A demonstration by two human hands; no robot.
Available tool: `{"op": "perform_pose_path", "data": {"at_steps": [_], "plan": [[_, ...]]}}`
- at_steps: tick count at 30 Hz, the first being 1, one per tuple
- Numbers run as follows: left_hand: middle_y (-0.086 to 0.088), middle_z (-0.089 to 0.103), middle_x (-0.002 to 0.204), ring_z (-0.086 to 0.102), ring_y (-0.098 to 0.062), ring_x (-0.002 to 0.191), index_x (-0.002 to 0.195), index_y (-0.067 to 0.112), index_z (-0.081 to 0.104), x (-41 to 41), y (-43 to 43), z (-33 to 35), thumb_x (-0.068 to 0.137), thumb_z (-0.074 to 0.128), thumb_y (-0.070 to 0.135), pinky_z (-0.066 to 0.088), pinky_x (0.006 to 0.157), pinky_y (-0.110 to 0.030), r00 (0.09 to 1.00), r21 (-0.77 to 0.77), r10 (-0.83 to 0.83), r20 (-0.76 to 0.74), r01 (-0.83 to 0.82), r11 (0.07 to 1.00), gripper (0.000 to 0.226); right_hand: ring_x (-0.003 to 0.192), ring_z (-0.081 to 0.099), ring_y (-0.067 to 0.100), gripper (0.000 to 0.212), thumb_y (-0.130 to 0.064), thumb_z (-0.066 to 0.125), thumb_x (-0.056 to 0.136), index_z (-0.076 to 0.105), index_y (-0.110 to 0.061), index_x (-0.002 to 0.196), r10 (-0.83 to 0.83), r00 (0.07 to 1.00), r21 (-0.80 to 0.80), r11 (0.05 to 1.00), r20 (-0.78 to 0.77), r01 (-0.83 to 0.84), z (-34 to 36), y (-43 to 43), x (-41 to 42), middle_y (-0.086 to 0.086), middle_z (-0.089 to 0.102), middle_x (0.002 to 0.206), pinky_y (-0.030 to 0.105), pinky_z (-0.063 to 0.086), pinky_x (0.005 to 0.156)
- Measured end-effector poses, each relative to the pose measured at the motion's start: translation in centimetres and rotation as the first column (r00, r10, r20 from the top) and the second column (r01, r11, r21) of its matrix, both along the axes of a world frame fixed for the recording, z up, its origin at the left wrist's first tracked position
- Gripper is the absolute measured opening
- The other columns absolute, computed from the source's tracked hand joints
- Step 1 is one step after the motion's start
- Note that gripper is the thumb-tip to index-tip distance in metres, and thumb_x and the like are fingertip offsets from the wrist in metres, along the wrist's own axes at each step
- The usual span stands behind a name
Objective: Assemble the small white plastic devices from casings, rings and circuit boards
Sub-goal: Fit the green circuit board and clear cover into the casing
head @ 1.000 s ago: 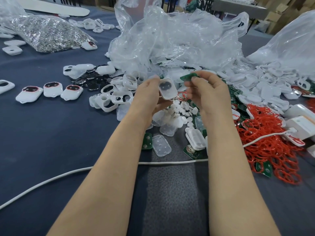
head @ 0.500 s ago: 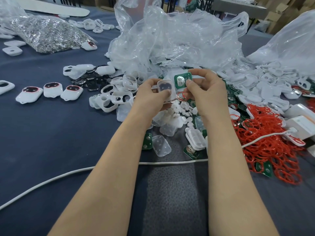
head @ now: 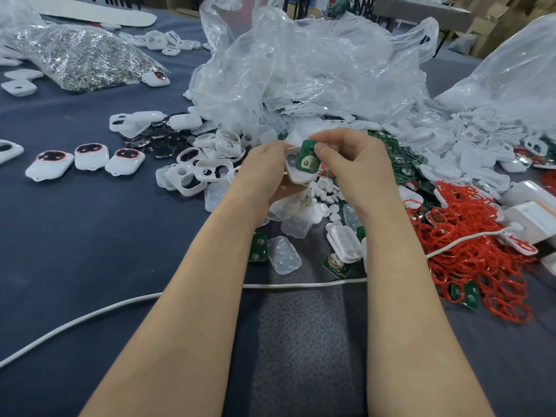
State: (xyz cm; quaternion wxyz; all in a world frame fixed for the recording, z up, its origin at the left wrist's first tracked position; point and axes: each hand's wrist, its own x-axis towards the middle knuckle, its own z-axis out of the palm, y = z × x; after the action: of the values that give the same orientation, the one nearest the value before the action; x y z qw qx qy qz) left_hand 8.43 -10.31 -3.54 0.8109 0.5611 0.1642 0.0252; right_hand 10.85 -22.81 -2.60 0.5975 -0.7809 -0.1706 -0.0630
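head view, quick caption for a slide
Right hand pinches a green board against the white casing held by the left hand.

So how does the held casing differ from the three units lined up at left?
The casing is held in the left hand; the units lie on the cloth. The casing is open, the right hand pinching a green board over it; the units show red-ringed dark windows. Both are white plastic.

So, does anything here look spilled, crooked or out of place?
Nothing looks broken. The red rings lie in a loose tangle on the right, a white cable snakes across the table, and the green board pinched by the right hand sits tilted on the white casing in the left hand.
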Motion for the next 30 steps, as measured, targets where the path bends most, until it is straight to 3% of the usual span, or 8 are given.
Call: {"op": "perform_pose_path", "data": {"at_steps": [4,9,12,17,22,26,30], "plan": [[-0.012,0.068,0.084,0.066,-0.023,0.069,0.088,0.009,0.062,-0.01,0.07,0.01,0.096,0.043,0.014,0.058,0.057,-0.027,1.000,0.002,-0.013,-0.012,0.013,1.000,0.022,0.069,0.057,0.006,0.023,-0.002,0.060,0.088,0.068,-0.024,0.086,0.038,0.999,-0.045,0.998,0.018,-0.038,0.08,0.08,-0.09,-0.004,0.062,0.072,0.010,0.045,0.062],[-0.012,0.068,0.085,0.067,-0.021,0.065,0.090,0.010,0.061,-0.06,-0.02,-0.01,0.098,0.041,0.020,0.058,0.061,-0.029,0.999,0.060,-0.036,-0.034,0.038,0.997,0.024,0.078,0.059,0.014,0.029,-0.004,0.059,0.090,0.066,-0.031,0.082,0.072,0.996,-0.108,0.992,0.044,-0.067,0.03,0.05,-0.11,0.011,0.064,0.079,0.015,0.049,0.069],[-0.010,0.067,0.075,0.066,-0.019,0.059,0.086,0.012,0.060,-0.10,-0.08,0.11,0.100,0.039,0.023,0.056,0.059,-0.027,0.998,0.088,-0.052,-0.036,0.055,0.995,0.028,0.075,0.060,0.009,0.031,-0.005,0.057,0.091,0.065,-0.033,0.081,0.097,0.995,-0.137,0.986,0.039,-0.091,-0.04,0.03,-0.11,-0.003,0.063,0.076,0.013,0.048,0.068],[-0.010,0.066,0.076,0.066,-0.020,0.061,0.084,0.013,0.058,-0.04,-0.12,0.09,0.101,0.037,0.025,0.055,0.060,-0.028,0.997,0.112,-0.065,-0.043,0.070,0.991,0.030,0.076,0.061,0.010,0.030,-0.006,0.057,0.092,0.065,-0.033,0.082,0.118,0.993,-0.171,0.979,0.026,-0.112,-0.20,-0.09,0.01,-0.005,0.063,0.075,0.020,0.051,0.072],[-0.011,0.067,0.080,0.067,-0.021,0.064,0.086,0.013,0.057,-0.02,-0.12,0.07,0.102,0.035,0.027,0.055,0.063,-0.030,0.996,0.147,-0.070,-0.054,0.077,0.986,0.031,0.077,0.062,0.008,0.026,-0.009,0.057,0.092,0.066,-0.033,0.084,0.109,0.994,-0.205,0.974,0.031,-0.101,-0.15,-0.06,-0.12,-0.009,0.064,0.077,0.013,0.050,0.069],[-0.013,0.067,0.084,0.066,-0.024,0.069,0.087,0.012,0.057,-0.01,-0.15,0.07,0.102,0.035,0.028,0.055,0.067,-0.032,0.996,0.158,-0.073,-0.054,0.080,0.984,0.031,0.066,0.052,0.009,0.022,-0.012,0.058,0.091,0.067,-0.031,0.085,0.075,0.996,-0.243,0.968,0.047,-0.062,-0.33,0.02,0.02,-0.008,0.060,0.075,0.010,0.040,0.058],[-0.013,0.067,0.083,0.066,-0.023,0.067,0.086,0.013,0.058,-0.01,-0.18,0.04,0.102,0.035,0.028,0.055,0.067,-0.032,0.997,0.153,-0.065,-0.051,0.072,0.986,0.032,0.070,0.052,0.014,0.013,-0.013,0.061,0.090,0.067,-0.025,0.090,0.044,0.997,-0.266,0.964,0.058,-0.026,-0.56,-0.04,0.26,-0.005,0.054,0.073,0.024,0.044,0.065]]}}
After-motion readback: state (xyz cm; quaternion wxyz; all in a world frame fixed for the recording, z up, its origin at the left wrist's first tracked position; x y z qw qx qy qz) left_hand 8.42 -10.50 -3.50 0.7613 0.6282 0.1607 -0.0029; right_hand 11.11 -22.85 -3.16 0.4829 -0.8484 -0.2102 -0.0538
